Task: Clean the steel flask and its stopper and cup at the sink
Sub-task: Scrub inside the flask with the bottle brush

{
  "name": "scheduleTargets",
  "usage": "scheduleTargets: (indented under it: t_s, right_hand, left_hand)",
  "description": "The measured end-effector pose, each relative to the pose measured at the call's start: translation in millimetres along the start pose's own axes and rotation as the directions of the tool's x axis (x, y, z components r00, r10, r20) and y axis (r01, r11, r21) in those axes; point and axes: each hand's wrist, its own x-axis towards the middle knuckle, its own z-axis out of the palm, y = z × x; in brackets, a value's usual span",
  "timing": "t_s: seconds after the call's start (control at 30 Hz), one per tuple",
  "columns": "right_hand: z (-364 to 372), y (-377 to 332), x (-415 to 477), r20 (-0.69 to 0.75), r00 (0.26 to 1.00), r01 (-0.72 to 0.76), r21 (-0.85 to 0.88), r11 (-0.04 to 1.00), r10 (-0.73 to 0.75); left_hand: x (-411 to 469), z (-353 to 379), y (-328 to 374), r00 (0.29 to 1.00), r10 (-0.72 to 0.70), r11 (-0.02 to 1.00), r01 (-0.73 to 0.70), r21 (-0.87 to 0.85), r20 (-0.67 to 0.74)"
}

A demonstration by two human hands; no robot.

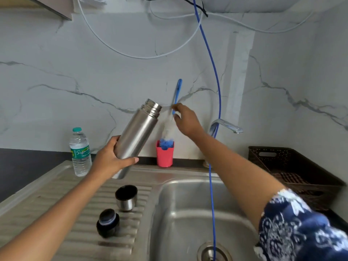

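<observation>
My left hand [111, 159] grips the lower part of the steel flask [138, 133], which is tilted with its open threaded mouth up and to the right. My right hand [186, 120] pinches the blue handle of a bottle brush [177, 93]; its blurred white bristles hang just above the red holder [165, 155]. On the ribbed drainboard the steel cup [126, 197] stands with its open side up. The black stopper [107, 223] sits in front of it.
The sink basin [188, 213] lies to the right of the drainboard, with a drain at the bottom. A blue hose [212, 166] hangs down into it past the tap [226, 126]. A water bottle [80, 151] stands at the back left. A dark basket [293, 170] sits right.
</observation>
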Motion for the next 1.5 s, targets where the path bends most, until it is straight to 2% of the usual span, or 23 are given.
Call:
scheduleTargets:
  t_s: [0.03,0.07,0.1,0.17,0.27,0.33,0.4,0.5,0.57,0.67,0.77,0.83,1.23,1.5]
  right_hand:
    - [1.0,12.5,16.5,0.029,0.996,0.091,-0.23,0.969,-0.087]
    - [2.6,24.4,32.5,0.082,0.982,0.189,-0.412,0.891,-0.171]
    - [4.1,32.2,46.2,0.159,0.96,0.282,-0.552,0.785,-0.233]
    - [5.9,40.3,68.3,0.319,0.914,0.406,-0.745,0.529,-0.252]
    - [15.5,49.9,97.9,0.455,0.839,0.523,-0.825,0.212,-0.3]
    - [23.2,51.2,115.0,0.54,0.8,0.56,-0.828,0.004,-0.262]
    - [29.7,59.6,134.2,0.612,0.756,0.621,-0.783,-0.043,-0.234]
    - [35.8,59.3,144.5,0.691,0.674,0.666,-0.721,-0.19,-0.259]
    - [38.1,48.4,145.9,0.695,0.689,0.639,-0.716,-0.282,-0.205]
    - [32.2,45.5,149.9,0.752,0.632,0.7,-0.657,-0.28,-0.185]
    - [18.9,41.4,151.7,0.75,0.638,0.719,-0.661,-0.214,-0.173]
    - [9.2,37.5,154.8,0.74,0.641,0.708,-0.672,-0.217,-0.202]
    - [-48.1,-4.2,159.4,0.655,0.723,0.572,-0.746,-0.341,-0.22]
    - [-85.4,-29.9,139.4,0.528,0.829,0.469,-0.836,-0.286,-0.186]
  left_hand:
    - [8.2,-6.0,-7.8,1.0,-0.002,1.0,0.002,0.025,0.0]
    - [16.2,-10.9,-15.9,1.0,-0.008,0.999,0.008,0.046,0.002]
    - [23.4,-14.9,-22.8,1.0,-0.015,0.998,0.015,0.061,0.004]
    - [34.7,-20.2,-35.2,1.0,-0.028,0.997,0.027,0.07,0.009]
    - [50.2,-20.7,-48.5,0.998,-0.057,0.997,0.055,0.051,0.034]
    - [58.4,-18.2,-53.4,0.996,-0.074,0.997,0.073,0.013,0.041]
    - [66.6,-14.2,-58.2,0.996,-0.081,0.996,0.082,-0.037,0.036]
    - [74.5,-7.8,-62.5,0.997,-0.078,0.993,0.08,-0.087,0.024]
    - [76.6,-4.5,-64.0,0.996,-0.083,0.992,0.085,-0.094,0.029]
    - [76.7,-2.1,-66.4,0.995,-0.091,0.987,0.095,-0.129,0.038]
    - [75.0,-2.4,-67.6,0.994,-0.098,0.984,0.103,-0.144,0.036]
    - [73.3,-3.2,-66.3,0.995,-0.1,0.983,0.103,-0.149,0.03]
    - [58.2,-15.9,-45.9,0.996,-0.076,0.981,0.081,-0.176,0.038]
    - [45.1,-27.6,-32.5,0.995,-0.085,0.983,0.091,-0.162,0.043]
